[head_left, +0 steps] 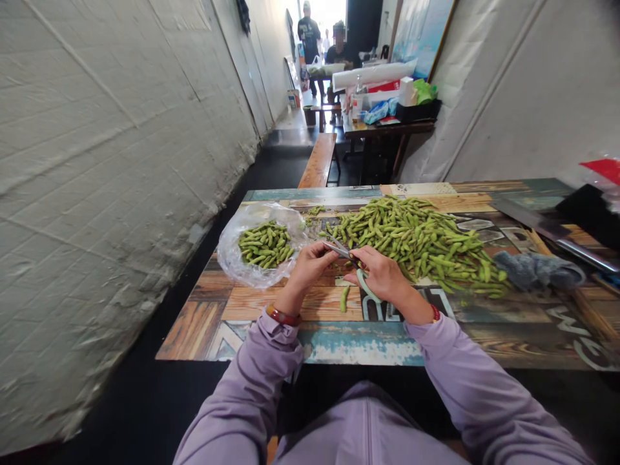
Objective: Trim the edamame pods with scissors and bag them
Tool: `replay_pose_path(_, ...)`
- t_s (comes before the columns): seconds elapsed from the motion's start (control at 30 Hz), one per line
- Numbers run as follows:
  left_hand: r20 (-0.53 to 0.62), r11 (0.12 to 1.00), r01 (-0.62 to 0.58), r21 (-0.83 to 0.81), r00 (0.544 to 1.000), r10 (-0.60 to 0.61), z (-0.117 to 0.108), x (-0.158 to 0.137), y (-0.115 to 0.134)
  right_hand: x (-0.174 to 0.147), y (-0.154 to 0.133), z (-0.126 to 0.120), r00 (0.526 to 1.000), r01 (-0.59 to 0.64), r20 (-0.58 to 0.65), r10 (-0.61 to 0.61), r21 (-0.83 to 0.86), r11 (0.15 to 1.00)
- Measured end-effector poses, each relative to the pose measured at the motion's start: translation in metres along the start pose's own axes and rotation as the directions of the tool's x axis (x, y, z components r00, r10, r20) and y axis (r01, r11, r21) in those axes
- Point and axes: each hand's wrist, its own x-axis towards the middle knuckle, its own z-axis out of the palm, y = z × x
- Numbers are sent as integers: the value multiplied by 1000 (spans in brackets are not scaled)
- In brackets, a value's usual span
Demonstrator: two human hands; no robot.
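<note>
My right hand (382, 276) is wrapped round a pair of scissors (369, 288) with pale green handles, the blades pointing left. Close to the blade tips, my left hand (314, 263) is closed in a pinch; whatever lies between its fingertips is too small to make out. Beyond my hands spreads a large heap of green soybean pods (411, 236). On the left, a clear plastic bag (227, 248) lies spread open with a smaller pile of pods (266, 245) in it. A single pod (344, 299) rests on the table just below my hands.
The patchwork-wood table (276, 303) also bears a grey cloth (540, 270) and a broad metal blade (527, 219) at right. Behind it stand a wooden bench (320, 158) and a cluttered second table (387, 129). Two people (309, 35) are in the background. A whitish wall (121, 161) runs along the left.
</note>
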Motion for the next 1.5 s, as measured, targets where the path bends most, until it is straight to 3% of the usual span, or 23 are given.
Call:
replay_pose_path(0.2,22,994,-74,78,997,72,0,1,-2,0,0,0,999,37,4,-37,-2,999)
replay_pose_path(0.53,34,983,-94,159,995,90,2,-2,3,0,4,3,998,67,6,-67,22,997)
replay_pose_path(0.9,64,991,-70,111,996,63,-4,1,-2,1,3,2,997,76,7,-76,45,996)
replay_pose_path(1.23,104,999,22,-36,994,-18,-6,0,1,0,6,5,997,82,0,-82,33,996)
replay_pose_path(1.5,-89,927,114,-357,984,-155,-6,5,2,3,10,7,989,-40,-142,52,86,995)
